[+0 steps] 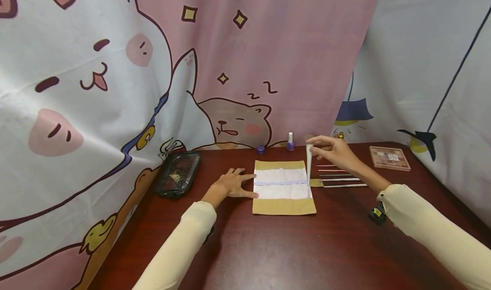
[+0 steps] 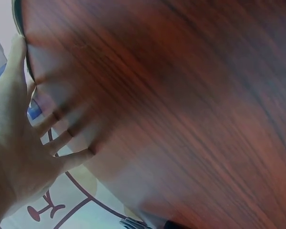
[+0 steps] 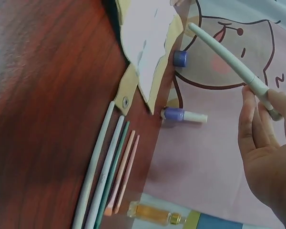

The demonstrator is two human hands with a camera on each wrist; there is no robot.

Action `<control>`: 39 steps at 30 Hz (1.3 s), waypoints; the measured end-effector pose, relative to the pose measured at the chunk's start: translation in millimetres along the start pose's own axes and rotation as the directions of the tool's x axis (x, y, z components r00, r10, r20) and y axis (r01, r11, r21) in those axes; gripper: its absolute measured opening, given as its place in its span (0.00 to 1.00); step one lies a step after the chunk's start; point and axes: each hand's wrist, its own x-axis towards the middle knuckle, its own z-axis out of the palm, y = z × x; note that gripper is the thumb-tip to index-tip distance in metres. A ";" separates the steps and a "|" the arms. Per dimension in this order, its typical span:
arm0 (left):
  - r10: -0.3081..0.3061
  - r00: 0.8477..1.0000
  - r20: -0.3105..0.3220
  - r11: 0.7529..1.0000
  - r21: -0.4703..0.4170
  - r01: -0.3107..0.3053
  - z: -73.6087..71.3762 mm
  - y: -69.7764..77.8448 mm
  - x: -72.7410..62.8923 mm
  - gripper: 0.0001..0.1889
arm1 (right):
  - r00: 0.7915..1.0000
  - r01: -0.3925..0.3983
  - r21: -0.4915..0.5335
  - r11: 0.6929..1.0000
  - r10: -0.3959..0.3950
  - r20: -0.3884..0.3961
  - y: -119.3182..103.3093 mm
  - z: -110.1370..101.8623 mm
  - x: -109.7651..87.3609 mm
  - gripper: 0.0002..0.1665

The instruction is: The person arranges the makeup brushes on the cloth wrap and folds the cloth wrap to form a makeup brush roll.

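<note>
My right hand [image 1: 337, 153] pinches a white makeup brush [image 3: 229, 58] near its bristle end, between thumb and fingers. In the head view the brush's handle points down over the right edge of an opened tan brush roll [image 1: 284, 207] with white lining. My left hand [image 1: 235, 185], fingers spread, rests at the roll's left edge, thumb and forefinger touching it. A short tan strap with a metal snap [image 3: 125, 101] sticks out from the roll's right side. Beside that strap lie several thin makeup brushes [image 1: 343, 175], white, green and pink, side by side on the table.
Behind the roll stand a purple nail polish bottle [image 1: 290, 142] and a small purple jar [image 1: 261, 149]. A perfume bottle [image 3: 155, 213] is near the back edge. A black clear-topped pouch [image 1: 178, 175] lies left; an eyeshadow palette [image 1: 389, 158] lies far right. Printed curtains border the table.
</note>
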 end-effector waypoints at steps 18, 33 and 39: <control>0.018 0.999 0.037 1.000 0.003 -0.019 -11.0 -1.3 -2.3 0.43 | 0.998 -0.017 0.053 0.998 0.014 0.059 -7.1 39.4 45.8 0.22; 0.015 0.999 0.032 1.000 0.004 -0.016 -10.5 -3.4 0.0 0.43 | 0.999 -0.012 0.100 0.995 0.009 0.032 -10.9 81.8 80.7 0.19; 0.015 1.000 0.026 1.000 0.015 -0.016 -9.6 -4.6 1.0 0.43 | 1.000 -0.013 0.090 0.996 0.014 -0.006 -12.3 98.8 91.6 0.19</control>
